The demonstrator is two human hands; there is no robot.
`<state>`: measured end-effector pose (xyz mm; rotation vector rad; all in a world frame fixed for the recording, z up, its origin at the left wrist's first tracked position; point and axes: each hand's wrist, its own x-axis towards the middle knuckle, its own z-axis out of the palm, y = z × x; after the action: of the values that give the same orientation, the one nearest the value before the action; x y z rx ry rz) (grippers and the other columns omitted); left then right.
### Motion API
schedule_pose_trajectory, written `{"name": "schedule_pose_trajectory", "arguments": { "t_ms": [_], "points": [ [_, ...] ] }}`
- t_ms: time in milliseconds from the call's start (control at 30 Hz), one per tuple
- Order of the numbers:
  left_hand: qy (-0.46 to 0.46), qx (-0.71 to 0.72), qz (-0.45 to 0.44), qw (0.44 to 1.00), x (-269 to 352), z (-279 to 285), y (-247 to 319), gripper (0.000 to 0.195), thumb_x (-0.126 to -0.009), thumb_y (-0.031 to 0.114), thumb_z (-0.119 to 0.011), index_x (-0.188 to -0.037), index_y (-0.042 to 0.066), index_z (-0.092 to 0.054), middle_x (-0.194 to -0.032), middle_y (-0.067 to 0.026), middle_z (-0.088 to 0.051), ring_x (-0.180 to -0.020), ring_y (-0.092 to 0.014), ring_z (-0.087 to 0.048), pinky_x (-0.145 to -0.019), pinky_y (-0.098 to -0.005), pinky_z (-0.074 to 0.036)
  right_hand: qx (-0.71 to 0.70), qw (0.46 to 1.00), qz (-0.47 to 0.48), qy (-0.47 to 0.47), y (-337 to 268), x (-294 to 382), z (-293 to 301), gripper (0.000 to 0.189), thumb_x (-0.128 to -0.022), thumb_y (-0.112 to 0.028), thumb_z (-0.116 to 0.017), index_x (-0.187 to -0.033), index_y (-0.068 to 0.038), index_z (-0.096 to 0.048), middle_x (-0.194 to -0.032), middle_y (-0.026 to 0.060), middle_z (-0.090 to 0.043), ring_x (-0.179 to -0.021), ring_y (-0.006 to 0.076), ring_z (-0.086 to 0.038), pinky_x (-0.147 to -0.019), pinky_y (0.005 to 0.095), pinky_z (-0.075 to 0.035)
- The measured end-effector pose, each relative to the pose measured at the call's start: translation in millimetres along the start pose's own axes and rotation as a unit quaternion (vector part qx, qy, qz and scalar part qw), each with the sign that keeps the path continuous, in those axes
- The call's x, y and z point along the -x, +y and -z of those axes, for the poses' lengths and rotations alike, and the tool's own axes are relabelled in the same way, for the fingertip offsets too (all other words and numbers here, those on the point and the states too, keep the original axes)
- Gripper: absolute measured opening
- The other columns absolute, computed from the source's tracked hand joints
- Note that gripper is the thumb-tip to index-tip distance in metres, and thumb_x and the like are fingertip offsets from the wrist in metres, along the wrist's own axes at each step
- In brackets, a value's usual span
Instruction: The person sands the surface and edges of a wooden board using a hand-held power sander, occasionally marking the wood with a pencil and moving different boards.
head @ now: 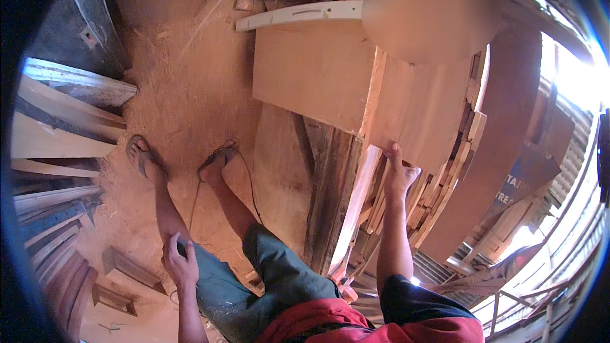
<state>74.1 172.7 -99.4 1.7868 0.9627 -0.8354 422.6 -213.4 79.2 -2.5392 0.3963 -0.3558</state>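
Observation:
My right hand is at the near end of a wide, smooth wooden board, its thumb on the top face and its fingers around the edge. The board lies along a stack of narrow wooden strips, and a blurred patch covers its far end. My left hand hangs beside my left knee with fingers loosely bent and the thumb apart; nothing is in it. To the left of the held board, a plywood panel forms the side of the work stand.
A thin cord loops on the dusty floor around my right foot. Boards lean along the left side. Two small wooden frames lie at lower left. A pale curved strip rests behind the panel. Corrugated sheeting stands at right.

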Motion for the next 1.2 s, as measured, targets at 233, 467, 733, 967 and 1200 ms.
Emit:
{"name": "schedule_pose_trajectory", "arguments": {
  "t_ms": [233,467,733,967,1200],
  "points": [
    [0.026,-0.051,-0.010,0.998,0,-15,6,0.041,-0.089,0.030,-0.064,-0.125,0.010,-0.062,-0.126,-0.0198,-0.063,-0.119,-0.038,-0.057,-0.100,-0.0508,-0.043,-0.089,0.996,-0.020,-0.002,-24,2,-7,0.039,-0.085,-0.013,-0.082,-0.113,0.005,-0.062,-0.098,0.0112,-0.069,-0.088,0.0214,-0.068,-0.080,0.0354,-0.059],
    [0.052,-0.115,-0.056,0.990,5,-46,18,0.038,-0.090,0.033,-0.062,-0.120,0.011,-0.064,-0.118,-0.0169,-0.066,-0.113,-0.037,-0.060,-0.095,-0.0527,-0.046,-0.053,0.998,0.032,-0.024,-5,-13,3,0.025,-0.085,-0.014,-0.081,-0.096,0.005,-0.069,-0.083,0.0091,-0.071,-0.079,0.0175,-0.069,-0.070,0.0311,-0.057],
    [0.046,-0.128,-0.226,0.965,21,-61,155,0.049,-0.105,0.040,-0.042,-0.126,0.001,-0.060,-0.128,-0.0231,-0.060,-0.122,-0.041,-0.054,-0.104,-0.0492,-0.042,-0.145,0.969,-0.159,-0.120,8,39,71,0.041,-0.092,-0.012,-0.074,-0.127,0.001,-0.058,-0.107,0.0081,-0.065,-0.092,0.0134,-0.064,-0.075,0.0260,-0.053],
    [0.136,-0.022,-0.438,0.889,25,-32,421,0.042,-0.106,0.031,-0.046,-0.119,-0.004,-0.063,-0.121,-0.0241,-0.063,-0.118,-0.038,-0.057,-0.103,-0.0452,-0.042,-0.405,0.843,-0.163,-0.314,-113,55,193,0.022,-0.098,-0.016,-0.065,-0.114,-0.001,-0.068,-0.100,0.0072,-0.069,-0.091,0.0132,-0.063,-0.083,0.0290,-0.052],
    [0.210,-0.084,-0.644,0.731,40,-10,621,0.038,-0.104,0.028,-0.047,-0.115,-0.002,-0.068,-0.116,-0.0213,-0.068,-0.112,-0.036,-0.062,-0.101,-0.0439,-0.045,-0.679,0.718,0.152,-0.006,-172,3,305,0.024,-0.089,-0.013,-0.072,-0.105,0.005,-0.070,-0.097,0.0169,-0.070,-0.082,0.0255,-0.067,-0.074,0.0394,-0.052]
  ]
}}
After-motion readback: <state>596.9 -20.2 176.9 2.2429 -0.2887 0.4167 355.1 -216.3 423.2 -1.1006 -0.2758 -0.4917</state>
